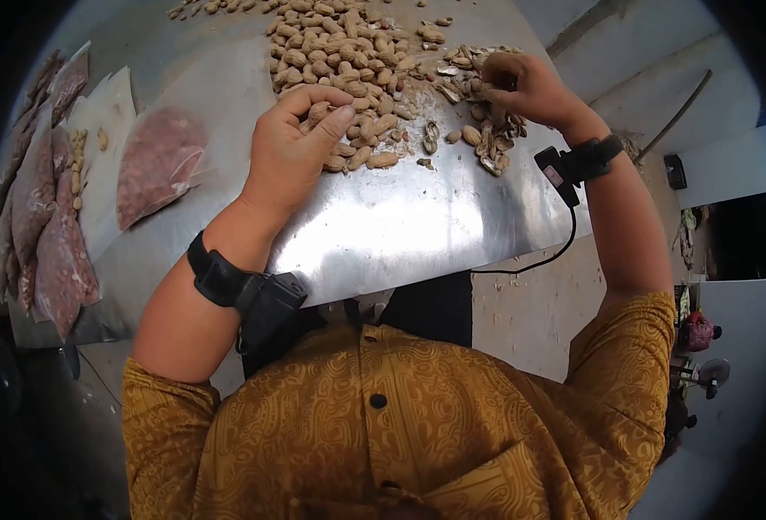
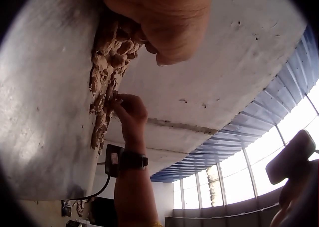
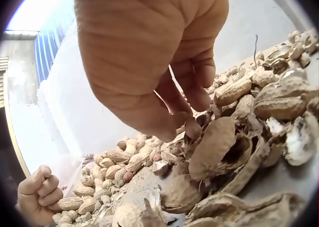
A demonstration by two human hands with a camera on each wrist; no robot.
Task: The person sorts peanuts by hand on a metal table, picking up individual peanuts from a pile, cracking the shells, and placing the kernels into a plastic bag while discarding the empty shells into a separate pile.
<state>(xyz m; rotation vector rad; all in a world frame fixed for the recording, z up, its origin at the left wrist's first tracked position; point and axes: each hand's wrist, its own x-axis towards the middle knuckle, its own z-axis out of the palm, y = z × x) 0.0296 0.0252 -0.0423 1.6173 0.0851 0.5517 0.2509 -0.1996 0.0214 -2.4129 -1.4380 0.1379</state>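
Note:
My left hand [image 1: 280, 147] holds an unshelled peanut [image 1: 319, 113] between thumb and bent fingers, at the near left edge of a heap of peanuts [image 1: 331, 48]. The right wrist view shows this hand at the lower left, its fingers curled. My right hand [image 1: 534, 91] reaches down over a pile of split peanut shells [image 1: 494, 143]. Its thumb and forefinger come together right at the shells in the right wrist view, the other fingers bent behind them. I cannot tell whether those fingertips pinch a piece. A large half shell [image 3: 214, 147] lies just below them.
Everything lies on a shiny metal table [image 1: 383, 234], its near edge by my body. Clear bags of reddish kernels [image 1: 162, 160] lie at the left, with a few peanuts [image 1: 78, 160] beside them. Shell crumbs [image 1: 426, 162] are scattered between heap and pile. A black cable [image 1: 543, 260] hangs from my right wrist.

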